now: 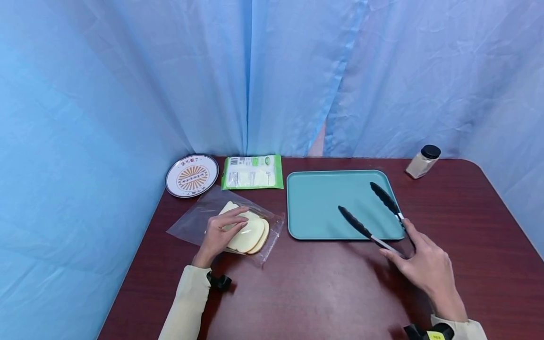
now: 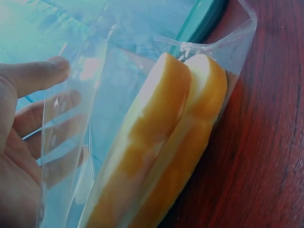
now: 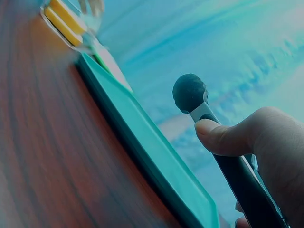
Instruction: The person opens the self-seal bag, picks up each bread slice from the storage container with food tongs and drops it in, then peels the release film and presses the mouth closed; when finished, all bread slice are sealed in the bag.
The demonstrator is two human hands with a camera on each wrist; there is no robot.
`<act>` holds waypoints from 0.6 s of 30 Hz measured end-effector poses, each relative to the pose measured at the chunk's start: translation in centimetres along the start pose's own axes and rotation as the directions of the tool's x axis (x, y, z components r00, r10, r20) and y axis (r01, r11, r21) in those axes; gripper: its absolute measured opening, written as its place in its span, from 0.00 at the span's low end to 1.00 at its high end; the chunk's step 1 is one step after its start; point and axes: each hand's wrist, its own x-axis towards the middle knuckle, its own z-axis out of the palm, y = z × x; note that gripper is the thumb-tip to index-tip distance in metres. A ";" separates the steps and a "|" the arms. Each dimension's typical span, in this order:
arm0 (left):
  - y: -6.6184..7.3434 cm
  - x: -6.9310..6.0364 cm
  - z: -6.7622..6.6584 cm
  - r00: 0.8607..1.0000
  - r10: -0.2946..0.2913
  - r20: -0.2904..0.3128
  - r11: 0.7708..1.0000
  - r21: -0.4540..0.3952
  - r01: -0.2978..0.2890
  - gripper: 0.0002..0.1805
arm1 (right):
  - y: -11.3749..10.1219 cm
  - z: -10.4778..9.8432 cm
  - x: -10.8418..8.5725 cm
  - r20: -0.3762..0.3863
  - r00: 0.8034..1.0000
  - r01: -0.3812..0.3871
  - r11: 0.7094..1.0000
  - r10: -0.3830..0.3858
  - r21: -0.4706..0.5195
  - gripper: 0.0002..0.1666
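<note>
Two slices of bread point(image 1: 250, 234) lie in a clear plastic bag point(image 1: 187, 224) on the left of the table; their brown crusts face the left wrist view. My left hand point(image 1: 218, 236) is over the bag, thumb and fingers apart, with the film's loose edge point(image 2: 61, 137) between thumb and fingers in the left wrist view. My right hand point(image 1: 429, 264) grips black-tipped metal tongs point(image 1: 356, 222) by the handles. Their arms are spread wide, tips above the teal tray point(image 1: 314, 203). In the right wrist view the thumb presses along one tong arm point(image 3: 237, 175).
A patterned plate point(image 1: 172, 182) sits at the back left corner, beside a green-and-white packet point(image 1: 252, 172). At the back right, a black-lidded jar point(image 1: 421, 163) leans to one side. Blue curtains point(image 1: 289, 71) hang round the table's back and sides.
</note>
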 end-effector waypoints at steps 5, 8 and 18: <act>0.0 0.0 0.0 1.000 0.000 0.004 1.000 0.005 0.000 0.07 | 2.5 -0.9 0.4 0.022 0.994 -0.103 0.994 0.104 -0.043 0.60; -0.3 0.0 0.0 1.000 -0.005 0.004 1.000 0.004 0.005 0.07 | 3.9 -1.4 0.5 0.064 0.983 -0.170 0.983 0.174 -0.072 0.61; -1.6 -0.4 0.2 1.000 -0.019 -0.003 1.000 -0.015 0.019 0.07 | 8.2 -2.3 0.8 0.171 0.894 -0.389 0.906 0.415 -0.164 0.65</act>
